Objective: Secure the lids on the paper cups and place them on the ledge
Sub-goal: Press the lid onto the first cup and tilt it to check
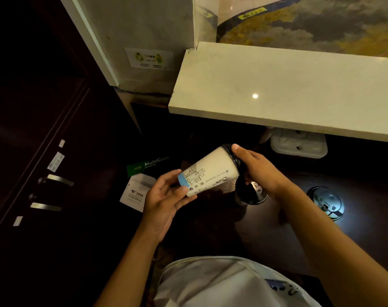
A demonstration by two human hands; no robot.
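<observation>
A white paper cup (pixel 210 171) with line drawings and a blue band lies tilted on its side between my hands, below the pale stone ledge (pixel 277 89). My left hand (pixel 166 200) grips its base end. My right hand (pixel 257 171) wraps over the black lid (pixel 231 155) on the cup's mouth, thumb along the rim. Just under my right hand a second cup with a black lid (pixel 250 193) stands upright on the dark surface. A loose black lid (pixel 327 201) lies flat to the right.
A white moulded cup carrier (pixel 299 145) sits under the ledge's front edge. A green paper ream wrapper (pixel 147 166) and a white envelope (pixel 136 192) lie to the left. Dark cabinet doors with metal handles (pixel 60 180) fill the left side.
</observation>
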